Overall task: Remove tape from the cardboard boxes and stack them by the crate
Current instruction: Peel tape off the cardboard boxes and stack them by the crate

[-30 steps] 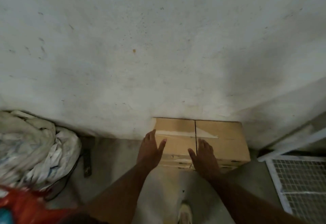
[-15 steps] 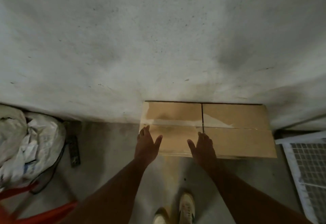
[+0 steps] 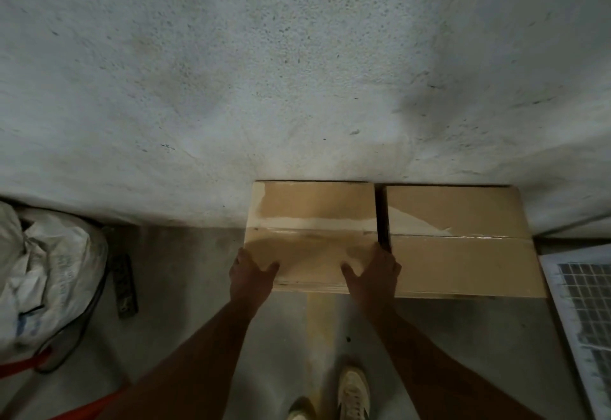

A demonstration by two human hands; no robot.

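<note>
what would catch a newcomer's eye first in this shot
Two tan cardboard boxes, the left box and the right box, side by side against the rough grey wall. The left hand and right hand clasp the left box's two sides. A crumpled white sack lies at far left.

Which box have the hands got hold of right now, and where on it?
The left cardboard box, at its near corners: the left hand grips the near-left corner, the right hand the near-right one, beside the gap to the right cardboard box.
</note>
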